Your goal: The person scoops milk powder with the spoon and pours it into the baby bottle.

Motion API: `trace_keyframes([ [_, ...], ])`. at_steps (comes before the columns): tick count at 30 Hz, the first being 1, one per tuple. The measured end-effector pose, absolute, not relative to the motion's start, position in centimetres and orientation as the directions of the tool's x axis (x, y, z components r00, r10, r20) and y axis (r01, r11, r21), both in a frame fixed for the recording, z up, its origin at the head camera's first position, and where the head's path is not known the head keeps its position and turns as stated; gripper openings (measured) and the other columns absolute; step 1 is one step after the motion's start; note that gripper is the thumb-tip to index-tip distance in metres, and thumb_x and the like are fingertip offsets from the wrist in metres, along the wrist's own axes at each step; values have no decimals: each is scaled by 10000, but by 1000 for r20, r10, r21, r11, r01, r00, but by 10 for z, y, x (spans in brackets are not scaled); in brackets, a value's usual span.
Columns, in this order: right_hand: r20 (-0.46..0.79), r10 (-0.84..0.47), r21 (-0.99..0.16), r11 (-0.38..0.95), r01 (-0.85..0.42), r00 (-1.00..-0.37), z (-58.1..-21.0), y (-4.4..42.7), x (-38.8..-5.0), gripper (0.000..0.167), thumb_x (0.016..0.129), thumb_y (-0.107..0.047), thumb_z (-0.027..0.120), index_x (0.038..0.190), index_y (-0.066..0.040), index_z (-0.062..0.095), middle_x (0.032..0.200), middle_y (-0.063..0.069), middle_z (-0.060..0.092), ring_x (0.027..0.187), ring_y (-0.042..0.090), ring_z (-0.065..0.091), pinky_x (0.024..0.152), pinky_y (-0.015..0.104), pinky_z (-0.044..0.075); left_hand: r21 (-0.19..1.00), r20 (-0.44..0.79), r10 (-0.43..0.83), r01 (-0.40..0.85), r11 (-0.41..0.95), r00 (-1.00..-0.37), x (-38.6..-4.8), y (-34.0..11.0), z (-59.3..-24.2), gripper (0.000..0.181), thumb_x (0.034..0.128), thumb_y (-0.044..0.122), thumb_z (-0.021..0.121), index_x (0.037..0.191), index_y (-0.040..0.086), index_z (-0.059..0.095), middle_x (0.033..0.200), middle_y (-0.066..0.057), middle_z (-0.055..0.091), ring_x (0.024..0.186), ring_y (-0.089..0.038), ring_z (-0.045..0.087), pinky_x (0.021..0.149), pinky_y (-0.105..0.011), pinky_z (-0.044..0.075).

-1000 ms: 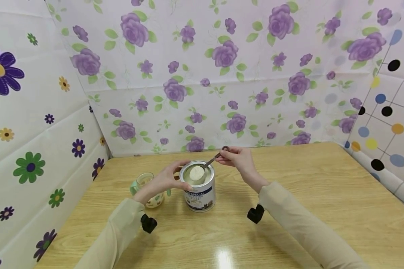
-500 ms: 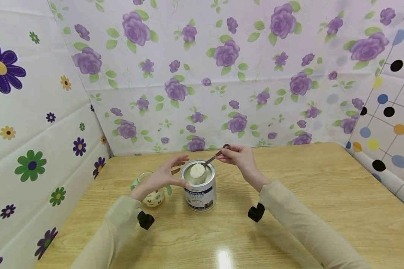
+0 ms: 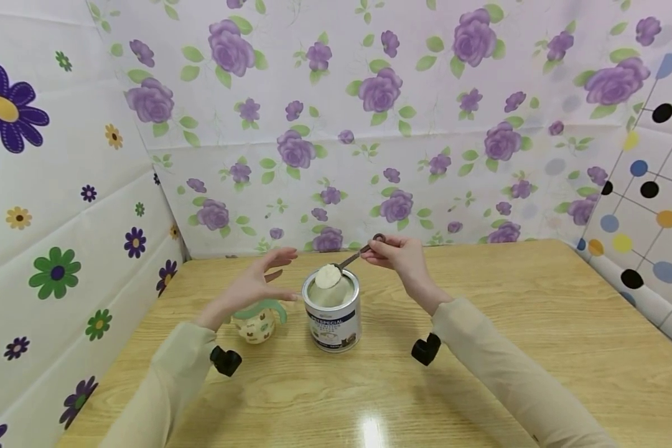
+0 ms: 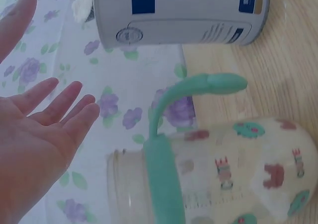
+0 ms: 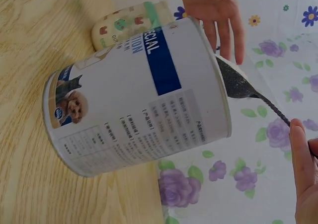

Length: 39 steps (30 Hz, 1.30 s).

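A spoon (image 3: 354,259) heaped with pale powder is pinched by its handle in my right hand (image 3: 399,260). Its bowl hangs over the mouth of a white and blue milk powder can (image 3: 333,330), which stands upright on the table. In the right wrist view the dark underside of the spoon (image 5: 234,82) is at the can's rim. My left hand (image 3: 253,287) is apart from the can, fingers spread and holding nothing, above a baby bottle (image 3: 257,328). The left wrist view shows the bottle's green handle (image 4: 201,85) and its lidless neck (image 4: 126,184).
The wooden table (image 3: 481,348) spreads out in front and to the right. A flowered cloth (image 3: 369,124) hangs behind it, with another patterned cloth (image 3: 61,205) on the left and a dotted one (image 3: 644,205) on the right.
My left hand has let go of the can's rim and moved left, over the bottle. My right hand has lifted the loaded spoon slightly from the can's mouth.
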State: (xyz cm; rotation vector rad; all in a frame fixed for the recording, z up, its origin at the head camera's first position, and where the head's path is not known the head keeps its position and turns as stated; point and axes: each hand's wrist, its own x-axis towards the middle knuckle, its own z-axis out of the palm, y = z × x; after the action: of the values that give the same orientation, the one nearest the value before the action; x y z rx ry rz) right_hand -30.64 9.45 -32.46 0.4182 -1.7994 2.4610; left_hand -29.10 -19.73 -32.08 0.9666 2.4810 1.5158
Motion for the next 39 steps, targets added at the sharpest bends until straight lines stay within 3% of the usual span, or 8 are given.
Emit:
trace_keyframes([
  [12,159,-109,-945,-306,-120,-981,-310,78,-311,193,855,6,603,992,141,589,778,177,649,714,226,651,716,318,496,835,249,466,432,342,-849,-286,-235,-318,767,749,70,744,1381,53,310,1360,-137,348,1260,-320,260,1017,-446,191],
  [23,134,-116,-944,-317,-91,-984,-303,55,-314,279,859,27,588,1070,200,529,767,173,648,698,212,651,706,312,499,853,233,432,397,340,-871,-283,-262,-332,749,761,48,724,1377,16,300,1353,-183,342,1247,-354,267,999,-506,192],
  [31,99,-110,-944,-324,-58,-989,-299,38,-316,208,854,28,594,1010,164,574,782,181,643,691,215,651,695,306,502,867,213,420,368,335,-882,-283,-276,-344,747,750,31,728,1370,13,311,1340,-196,359,1228,-399,276,977,-543,207],
  [39,78,-133,-947,-320,-31,-988,-296,18,-318,187,853,37,590,1005,146,601,807,211,641,690,228,651,692,305,504,882,175,444,340,326,-879,-281,-286,-353,754,760,78,730,1380,39,304,1339,-171,367,1228,-376,289,988,-504,220],
])
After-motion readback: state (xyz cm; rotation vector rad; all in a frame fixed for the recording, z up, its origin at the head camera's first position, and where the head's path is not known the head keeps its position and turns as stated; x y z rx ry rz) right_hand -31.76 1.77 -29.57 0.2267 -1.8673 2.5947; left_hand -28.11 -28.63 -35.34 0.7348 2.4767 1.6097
